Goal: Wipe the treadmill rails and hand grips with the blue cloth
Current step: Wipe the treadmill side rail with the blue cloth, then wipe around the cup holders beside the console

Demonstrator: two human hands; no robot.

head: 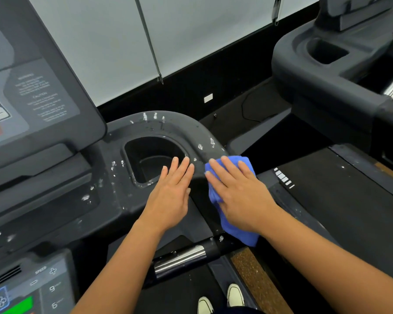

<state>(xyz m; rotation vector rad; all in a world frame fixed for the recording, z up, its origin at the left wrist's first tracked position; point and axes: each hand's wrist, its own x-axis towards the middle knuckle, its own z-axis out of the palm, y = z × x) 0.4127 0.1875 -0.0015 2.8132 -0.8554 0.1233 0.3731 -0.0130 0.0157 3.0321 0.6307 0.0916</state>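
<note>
Two pale shoes [220, 298] at bottom edge, standing on the dark deck, brown grainy side strip [256, 277] just right of them. Keypad [32, 288] bottom left, shows numbers, plus/minus and a green patch. Chrome-and-black grip [179, 259] runs across just above the shoes, flecked white at its right end.

Cloth [238, 234] is blue, bunched, draped over the rail [191, 132] where it runs back toward the person; its low end hangs just above the right end of the grip, its top corner sticks out past the fingertips. Right hand [238, 193] lies flat on top of the cloth, fingers straight and spread, pressing it onto the rail, not clenched round it. Left hand [170, 196] just beside it, apart from the cloth, flat, fingers straight and together, grasping nothing, palm on the console surface, fingertips at the near rim of the cup holder [154, 159].

Cup holder is a dark recess, nothing seen inside. Rail curves round behind it, white flecks [212, 141] along the bend and around the holder rim. Tilted screen [32, 87] upper left with small warning text, unreadable.

Right of the rail, a second treadmill [327, 75] with its own cup recess and belt [349, 211]. Behind all, black wall base with a white outlet [208, 97], pale blinds [202, 30] above, cord [149, 41] hanging down
</note>
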